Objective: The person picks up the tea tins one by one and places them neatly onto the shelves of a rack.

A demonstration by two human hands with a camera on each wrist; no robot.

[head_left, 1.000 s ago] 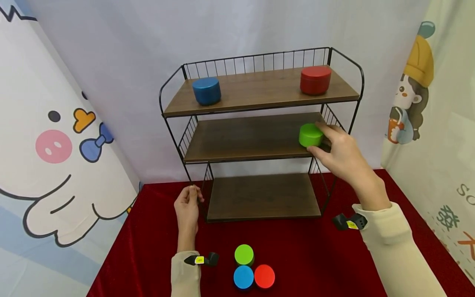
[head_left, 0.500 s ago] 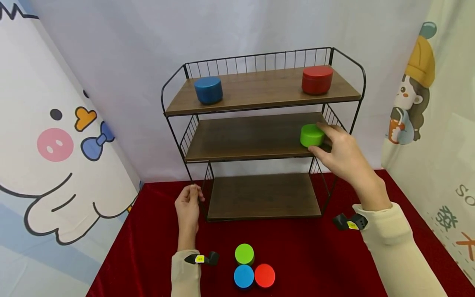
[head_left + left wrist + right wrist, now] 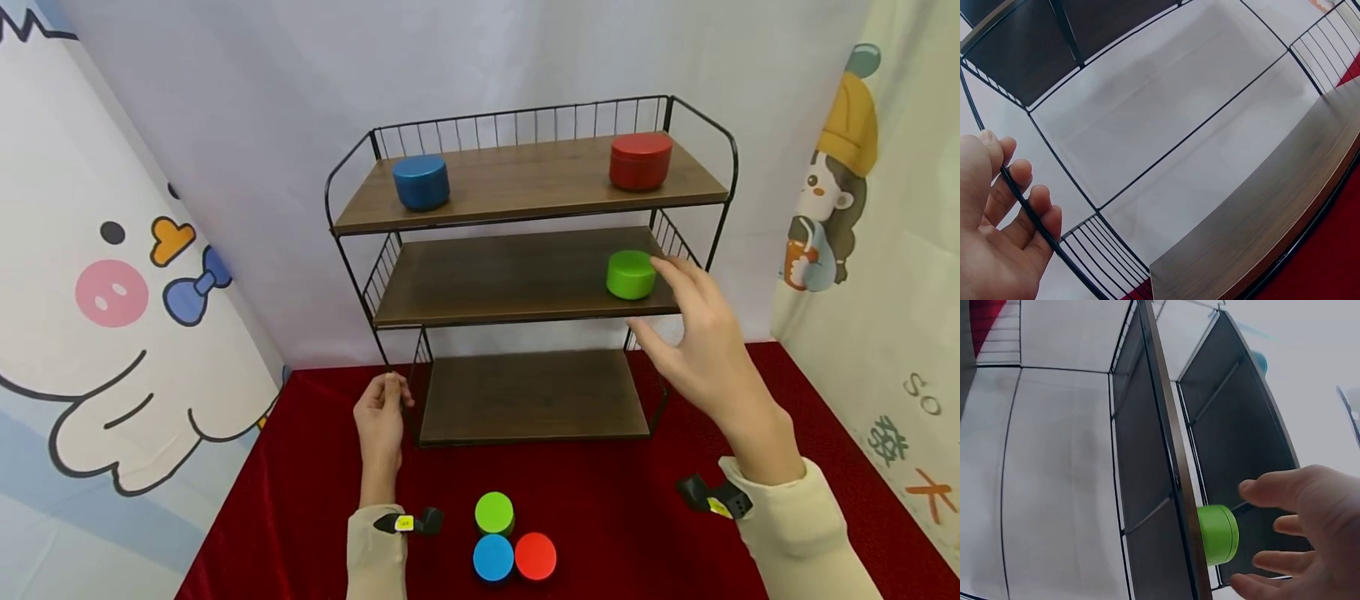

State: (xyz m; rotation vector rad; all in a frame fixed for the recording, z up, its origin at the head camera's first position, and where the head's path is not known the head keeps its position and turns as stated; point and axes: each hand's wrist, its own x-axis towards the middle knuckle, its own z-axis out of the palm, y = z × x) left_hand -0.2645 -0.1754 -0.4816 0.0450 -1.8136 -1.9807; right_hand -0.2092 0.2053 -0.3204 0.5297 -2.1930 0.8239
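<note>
A green round tin (image 3: 630, 275) sits at the right end of the middle shelf (image 3: 510, 279) of a three-tier rack. My right hand (image 3: 705, 350) is just right of it, thumb and fingers spread and holding nothing. In the right wrist view a gap shows between the fingers and the tin (image 3: 1219, 534). At the rack's left side, my left hand (image 3: 381, 421) grips the thin black metal post (image 3: 1035, 219), its fingers curled round it. A blue tin (image 3: 422, 183) stands at the left of the top shelf (image 3: 525, 175), and a red tin (image 3: 641, 162) at its right.
On the red cloth (image 3: 600, 500) in front of the rack, a green tin (image 3: 494, 512), a blue tin (image 3: 492, 557) and a red tin (image 3: 536, 557) stand close together. The bottom shelf (image 3: 532, 396) is low behind them. Printed curtains (image 3: 862, 333) flank the rack.
My right hand has let go of the green tin on the middle shelf and drawn back, down and to the right, its fingers spreading. The left hand has stayed on the post.
</note>
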